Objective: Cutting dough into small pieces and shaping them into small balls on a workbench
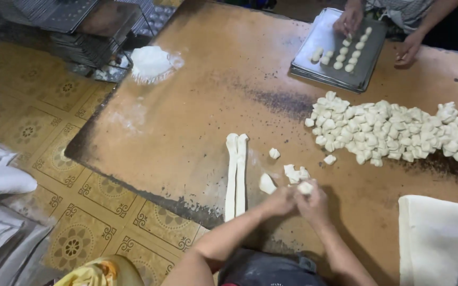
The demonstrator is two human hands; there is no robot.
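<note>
My left hand [279,201] and my right hand [313,204] are pressed together over the brown worn tabletop [197,106], fingers curled around one small pale lump of dough [305,187] held between them. Just beyond my knuckles lie a few loose cut dough bits [296,172], and to their left two long pale dough strips [236,172] lie side by side. A big heap of cut dough pieces [393,132] sits further right (another person's hands [350,20] work at a grey metal baking tray [369,53] across the table).
</note>
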